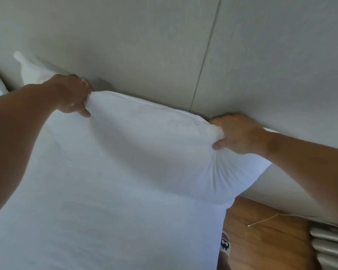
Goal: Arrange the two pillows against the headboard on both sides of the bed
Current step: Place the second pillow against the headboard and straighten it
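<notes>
Both hands on one white pillow (148,145), which lies on the bed (86,221) at its right side, top edge touching the grey padded headboard (144,45).

Left hand (72,94) grips the pillow's upper left corner; fingers (84,112) curled shut, fabric bunched in the fist. Right hand (238,133) grips the upper right corner the same way; fingers closed around a wad of pillowcase, creases fanning out below it. The pillow's lower right corner overhangs the bed edge.

Second pillow (29,69) sits further left, just behind the left hand, leaning on the headboard; only its pointed top corner shows, the rest is hidden by the forearm.

Headboard has a vertical seam (205,55) running down to the held pillow's top edge.

Right of the bed: wooden floor (261,240), a thin pale cord (261,221) lying on it, grey curtain folds (328,248) at the corner. A slipper with cartoon eyes (225,244) sits at the bed edge.

No containers in view.
</notes>
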Tool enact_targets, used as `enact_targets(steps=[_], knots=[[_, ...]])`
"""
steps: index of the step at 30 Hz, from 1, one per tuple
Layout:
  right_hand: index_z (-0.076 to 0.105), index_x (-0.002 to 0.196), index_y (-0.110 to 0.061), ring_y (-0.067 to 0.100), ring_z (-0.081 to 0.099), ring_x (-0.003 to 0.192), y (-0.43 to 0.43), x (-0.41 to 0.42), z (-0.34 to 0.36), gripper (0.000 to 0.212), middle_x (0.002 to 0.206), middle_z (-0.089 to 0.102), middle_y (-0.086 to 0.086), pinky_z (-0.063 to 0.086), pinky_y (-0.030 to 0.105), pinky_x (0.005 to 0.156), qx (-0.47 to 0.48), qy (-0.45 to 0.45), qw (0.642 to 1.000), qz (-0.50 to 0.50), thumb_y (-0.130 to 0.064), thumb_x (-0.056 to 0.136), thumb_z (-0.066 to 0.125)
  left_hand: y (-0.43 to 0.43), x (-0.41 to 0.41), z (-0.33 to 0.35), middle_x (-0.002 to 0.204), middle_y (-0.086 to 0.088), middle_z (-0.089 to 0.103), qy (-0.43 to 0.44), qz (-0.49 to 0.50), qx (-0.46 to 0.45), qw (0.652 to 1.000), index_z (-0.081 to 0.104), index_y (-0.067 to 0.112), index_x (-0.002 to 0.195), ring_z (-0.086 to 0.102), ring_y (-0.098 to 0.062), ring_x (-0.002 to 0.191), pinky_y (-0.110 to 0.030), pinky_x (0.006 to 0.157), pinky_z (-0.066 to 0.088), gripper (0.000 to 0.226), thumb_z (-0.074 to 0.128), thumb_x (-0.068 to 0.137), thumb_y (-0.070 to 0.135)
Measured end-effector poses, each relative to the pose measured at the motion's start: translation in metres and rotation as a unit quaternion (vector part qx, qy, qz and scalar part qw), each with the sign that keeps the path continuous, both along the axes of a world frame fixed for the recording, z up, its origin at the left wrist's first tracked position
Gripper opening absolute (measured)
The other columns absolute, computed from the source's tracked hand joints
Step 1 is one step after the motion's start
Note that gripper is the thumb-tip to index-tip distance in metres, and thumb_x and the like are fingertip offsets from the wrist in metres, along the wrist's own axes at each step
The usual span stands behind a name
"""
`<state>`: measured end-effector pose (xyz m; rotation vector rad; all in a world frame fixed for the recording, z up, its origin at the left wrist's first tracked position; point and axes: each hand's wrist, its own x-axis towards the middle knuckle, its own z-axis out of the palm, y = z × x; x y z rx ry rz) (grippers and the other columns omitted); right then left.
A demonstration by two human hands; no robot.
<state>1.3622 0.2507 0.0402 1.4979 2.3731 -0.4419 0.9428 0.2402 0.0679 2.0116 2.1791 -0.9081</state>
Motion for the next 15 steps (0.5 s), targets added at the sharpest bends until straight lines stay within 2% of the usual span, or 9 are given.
enact_targets(steps=[3, 6, 10, 15], knots=[[0.066, 0.117, -0.035, 0.030, 0.063, 0.111, 0.006, -0.010, -0.001, 0.051, 0.116, 0.071, -0.002, 0.051, 0.037, 0.085, 0.010, 0.008, 1.000, 0.004, -0.047, 0.071, 0.085, 0.001, -0.005, 0.001, 0.139, 0.002, 0.064, 0.008, 0.008, 0.005, 1.000, 0.058, 0.031, 0.143, 0.058, -0.029, 0.131, -0.044, 0.103, 0.051, 0.084, 0.078, 0.071, 0.069], [0.059, 0.126, -0.034, 0.030, 0.061, 0.119, 0.001, -0.017, -0.013, 0.056, 0.126, 0.069, -0.002, 0.045, 0.035, 0.081, 0.026, -0.011, 1.000, 0.008, -0.046, 0.076, 0.082, -0.002, 0.001, -0.023, 0.152, 0.002, 0.055, -0.009, 0.053, 0.002, 0.999, 0.042, 0.034, 0.154, 0.045, -0.027, 0.143, -0.058, 0.113, 0.035, 0.087, 0.079, 0.079, 0.056], [0.053, 0.123, -0.028, 0.032, 0.063, 0.115, -0.006, -0.015, -0.033, 0.057, 0.121, 0.069, 0.000, 0.040, 0.036, 0.075, 0.043, -0.010, 0.999, -0.007, -0.048, 0.077, 0.080, 0.001, 0.007, -0.053, 0.160, 0.005, 0.044, -0.040, 0.045, 0.057, 0.997, 0.032, 0.034, 0.158, 0.035, -0.025, 0.149, -0.068, 0.115, 0.026, 0.091, 0.081, 0.082, 0.044], [0.044, 0.142, -0.029, 0.031, 0.061, 0.120, -0.012, -0.011, -0.039, 0.077, 0.128, 0.066, 0.002, 0.047, 0.038, 0.089, 0.070, 0.017, 0.997, -0.002, -0.051, 0.078, 0.080, 0.007, 0.006, -0.069, 0.161, -0.002, 0.038, -0.064, 0.076, 0.104, 0.990, 0.033, 0.027, 0.156, 0.025, -0.027, 0.152, -0.073, 0.117, 0.019, 0.088, 0.081, 0.083, 0.037]])
